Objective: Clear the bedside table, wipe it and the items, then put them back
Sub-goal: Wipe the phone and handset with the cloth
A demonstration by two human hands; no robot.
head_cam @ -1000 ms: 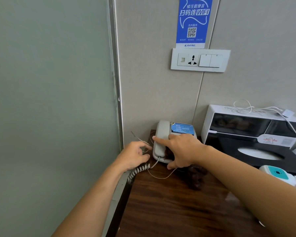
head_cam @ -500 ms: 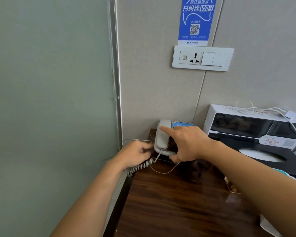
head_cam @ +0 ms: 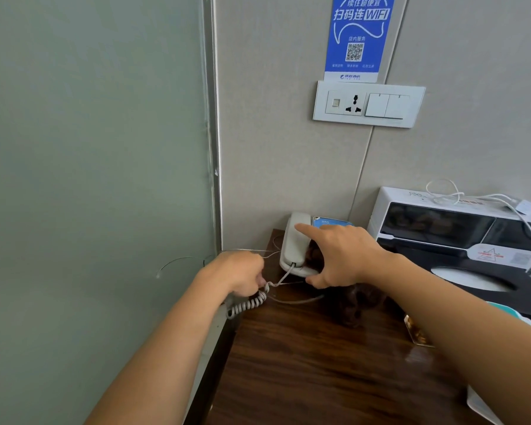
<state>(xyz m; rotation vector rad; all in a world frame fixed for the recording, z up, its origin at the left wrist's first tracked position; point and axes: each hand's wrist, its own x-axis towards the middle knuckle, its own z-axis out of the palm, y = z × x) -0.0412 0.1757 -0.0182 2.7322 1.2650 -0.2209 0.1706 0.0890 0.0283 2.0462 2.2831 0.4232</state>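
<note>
A grey corded telephone (head_cam: 295, 243) sits in the back left corner of the dark wooden bedside table (head_cam: 319, 372). My right hand (head_cam: 341, 259) grips it, index finger laid along the handset and thumb at its front edge. My left hand (head_cam: 239, 273) is curled around the phone's thin wires and the top of the coiled cord (head_cam: 247, 305) at the table's left edge. A dark brown cloth (head_cam: 356, 305) lies under my right wrist, partly hidden.
A frosted glass panel (head_cam: 95, 179) stands close on the left. A white and black box with a tissue opening (head_cam: 460, 240) fills the back right, a white cable (head_cam: 478, 197) on top. A socket and switch plate (head_cam: 368, 104) is on the wall.
Both hands have stayed on the phone and its cords. My left hand has closed tighter on the wires and drawn them slightly left. The view has tilted a little.
</note>
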